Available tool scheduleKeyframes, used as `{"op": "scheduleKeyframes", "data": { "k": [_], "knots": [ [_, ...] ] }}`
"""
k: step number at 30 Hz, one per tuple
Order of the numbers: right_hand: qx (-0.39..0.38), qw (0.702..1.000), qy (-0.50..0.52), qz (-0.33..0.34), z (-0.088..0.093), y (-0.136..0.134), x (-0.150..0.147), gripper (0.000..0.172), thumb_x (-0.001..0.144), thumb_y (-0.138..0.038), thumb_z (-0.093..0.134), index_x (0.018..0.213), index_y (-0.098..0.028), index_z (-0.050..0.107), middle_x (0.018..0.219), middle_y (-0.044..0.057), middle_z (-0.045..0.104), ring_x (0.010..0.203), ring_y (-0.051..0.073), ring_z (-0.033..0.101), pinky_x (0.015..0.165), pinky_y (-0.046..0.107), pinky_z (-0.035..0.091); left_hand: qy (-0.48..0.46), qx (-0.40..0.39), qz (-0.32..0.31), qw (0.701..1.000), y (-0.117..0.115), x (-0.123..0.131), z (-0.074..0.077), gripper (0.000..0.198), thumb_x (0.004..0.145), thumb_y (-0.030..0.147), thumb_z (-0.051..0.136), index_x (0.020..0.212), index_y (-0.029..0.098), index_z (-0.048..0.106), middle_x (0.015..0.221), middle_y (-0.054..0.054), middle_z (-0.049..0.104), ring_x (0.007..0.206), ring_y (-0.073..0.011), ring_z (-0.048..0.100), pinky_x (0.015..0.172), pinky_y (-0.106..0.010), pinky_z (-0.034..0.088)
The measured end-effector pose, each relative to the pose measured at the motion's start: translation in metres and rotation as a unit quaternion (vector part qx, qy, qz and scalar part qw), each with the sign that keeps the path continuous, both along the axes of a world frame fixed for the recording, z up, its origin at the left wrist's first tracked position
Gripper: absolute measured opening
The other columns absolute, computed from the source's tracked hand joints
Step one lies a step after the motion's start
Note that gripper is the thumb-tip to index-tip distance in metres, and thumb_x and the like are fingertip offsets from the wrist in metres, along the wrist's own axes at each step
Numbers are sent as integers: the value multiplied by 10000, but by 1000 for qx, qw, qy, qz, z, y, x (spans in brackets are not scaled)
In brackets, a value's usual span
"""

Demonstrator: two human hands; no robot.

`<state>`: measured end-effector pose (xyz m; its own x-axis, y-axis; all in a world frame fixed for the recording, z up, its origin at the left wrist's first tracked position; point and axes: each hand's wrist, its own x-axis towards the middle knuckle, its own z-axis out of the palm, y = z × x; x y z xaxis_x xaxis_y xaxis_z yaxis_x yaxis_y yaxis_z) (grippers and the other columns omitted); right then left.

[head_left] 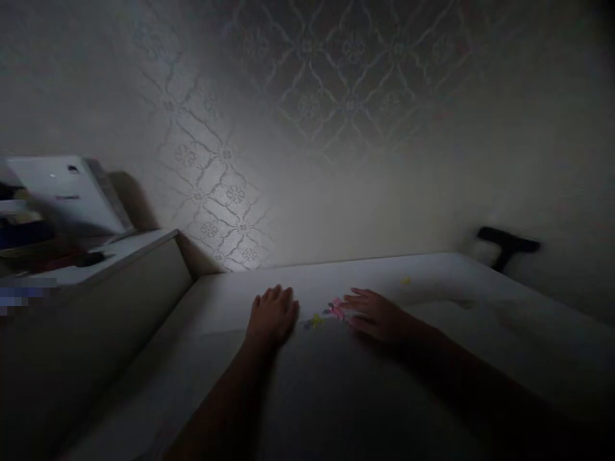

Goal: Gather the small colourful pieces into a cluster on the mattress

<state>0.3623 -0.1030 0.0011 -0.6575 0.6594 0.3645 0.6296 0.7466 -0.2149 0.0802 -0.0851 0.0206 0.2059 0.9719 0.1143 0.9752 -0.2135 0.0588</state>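
Note:
My left hand (271, 314) rests palm down on the white tabletop (298, 378), fingers apart, with nothing seen in it. Just right of its thumb lies a small yellow piece with a greyish-purple part (316, 321). A small pink piece with a dark bit at its left end (336, 309) sits between my hands, closer to the right one. My right hand (375, 314) reaches in with its fingers spread, the fingertips beside the pink piece. Whether they touch it I cannot tell. The dim light hides what kind of pieces these are.
Another tiny yellow piece (406, 280) lies farther back on the right. To the left stands a higher cabinet (144, 282) bearing a white box (72, 195) and dark clutter. A black T-shaped object (507, 244) is beyond the right edge. A patterned wall (336, 160) closes the back.

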Motion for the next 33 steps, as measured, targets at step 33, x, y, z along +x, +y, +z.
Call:
{"op": "scheduleKeyframes", "data": {
  "k": [33],
  "knots": [
    [-17, 999, -17, -46, -5, 1, -18, 540, 955, -479, 554, 1451, -266, 526, 1475, 105, 548, 1404, 284, 426, 1174, 527, 302, 6, 7, -3, 1000, 2, -1, -3, 503, 1024, 428, 284, 1447, 230, 471, 1551, -129, 451, 1432, -281, 401, 1152, -491, 320]
  ]
}}
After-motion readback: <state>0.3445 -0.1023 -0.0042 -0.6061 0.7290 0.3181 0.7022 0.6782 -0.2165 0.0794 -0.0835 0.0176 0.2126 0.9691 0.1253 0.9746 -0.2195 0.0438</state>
